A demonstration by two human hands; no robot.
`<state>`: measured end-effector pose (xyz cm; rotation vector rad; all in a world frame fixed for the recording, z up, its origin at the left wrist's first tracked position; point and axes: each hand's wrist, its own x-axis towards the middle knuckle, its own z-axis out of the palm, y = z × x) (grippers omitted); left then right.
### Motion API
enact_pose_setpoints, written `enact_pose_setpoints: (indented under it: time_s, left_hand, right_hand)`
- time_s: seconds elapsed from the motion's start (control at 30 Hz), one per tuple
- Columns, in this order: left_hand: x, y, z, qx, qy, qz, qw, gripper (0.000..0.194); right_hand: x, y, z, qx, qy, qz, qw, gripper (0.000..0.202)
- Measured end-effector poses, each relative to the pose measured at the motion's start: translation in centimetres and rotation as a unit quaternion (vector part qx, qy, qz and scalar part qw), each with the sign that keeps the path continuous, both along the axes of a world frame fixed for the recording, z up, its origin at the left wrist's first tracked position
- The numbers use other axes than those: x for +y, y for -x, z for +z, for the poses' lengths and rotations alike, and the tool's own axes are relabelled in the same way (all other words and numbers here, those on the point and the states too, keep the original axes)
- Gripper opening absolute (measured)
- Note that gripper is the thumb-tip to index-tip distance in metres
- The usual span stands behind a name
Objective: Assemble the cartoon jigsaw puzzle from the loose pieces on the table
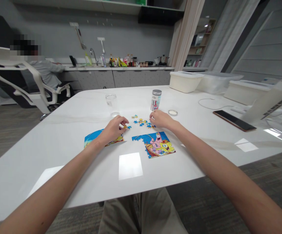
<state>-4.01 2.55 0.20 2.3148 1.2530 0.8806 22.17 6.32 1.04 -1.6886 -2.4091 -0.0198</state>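
Observation:
Loose puzzle pieces point(141, 123) lie in a small heap on the white table point(92, 182). At the heap's left edge, my left hand point(114, 128) has its fingers curled at a few pieces; whether it grips one is unclear. My right hand point(160, 119) is at the right side of the heap, fingers bent and partly hiding pieces. Nearer me lies a partly joined puzzle point(159, 144) with cartoon figures and a stepped left edge. A picture sheet or puzzle section point(94, 134) with blue and yellow parts is partly covered by my left hand and forearm.
Behind the heap stand a clear jar point(111, 102) and a printed can point(156, 100), with a round lid point(172, 112) beside it. Storage boxes point(186, 81), a cable and a phone point(234, 120) are on the right. A person point(45, 71) sits at the far left.

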Motion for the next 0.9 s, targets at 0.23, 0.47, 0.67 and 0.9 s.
enact_pose_setpoints:
  time_s: [0.23,0.47,0.67,0.9]
  left_hand:
    - [-0.7,-1.1,1.1,-0.161,0.108,-0.01,0.981,0.036]
    - [-1.4,-1.8,1.2,-0.265,0.155,-0.001,0.952,0.043]
    - [-1.4,-1.9,1.0,-0.281,0.208,0.0,0.937,0.044]
    - [-1.4,-1.7,0.8,-0.317,0.217,0.02,0.923,0.043]
  right_hand:
    - [0.0,1.3,0.3,0.216,0.028,0.164,0.962,0.02]
    - [-2.1,5.0,0.2,0.391,0.156,0.267,0.867,0.017]
    - [-2.1,5.0,-0.1,0.458,0.193,0.214,0.841,0.01]
    - [-2.0,5.1,-0.3,0.484,0.239,0.224,0.812,0.018]
